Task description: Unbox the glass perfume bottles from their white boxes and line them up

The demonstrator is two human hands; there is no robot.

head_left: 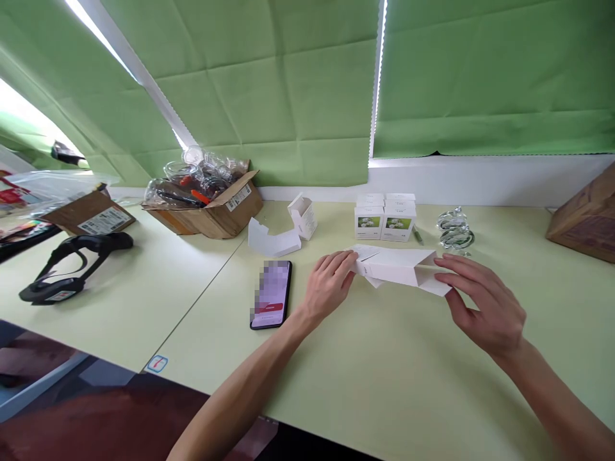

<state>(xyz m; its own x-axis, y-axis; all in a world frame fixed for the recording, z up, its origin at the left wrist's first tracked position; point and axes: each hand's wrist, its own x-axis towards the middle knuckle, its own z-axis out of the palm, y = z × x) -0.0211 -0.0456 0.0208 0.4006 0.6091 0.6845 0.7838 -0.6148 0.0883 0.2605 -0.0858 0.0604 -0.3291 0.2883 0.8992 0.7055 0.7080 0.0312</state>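
Between my two hands a white cardboard box (391,264) lies on its side, its right end open with flaps sticking out. My left hand (330,282) has its fingers closed on the box's left end. At the other end, my right hand (485,304) touches the flaps with its fingers apart, the thumb by the lower flap. Just behind the box stand several small white cartons (384,218) with green flower pictures. An unfolded white carton piece (273,240) and a small open white box (303,218) are farther left.
A phone (271,294) lies left of my left hand. Clear wrapping and cables fill a brown cardboard box (216,218) at the back. A black headset-like strap (77,269) rests far left. Shiny silver packets (455,229) stand right of the cartons; another brown box (583,214) is far right.
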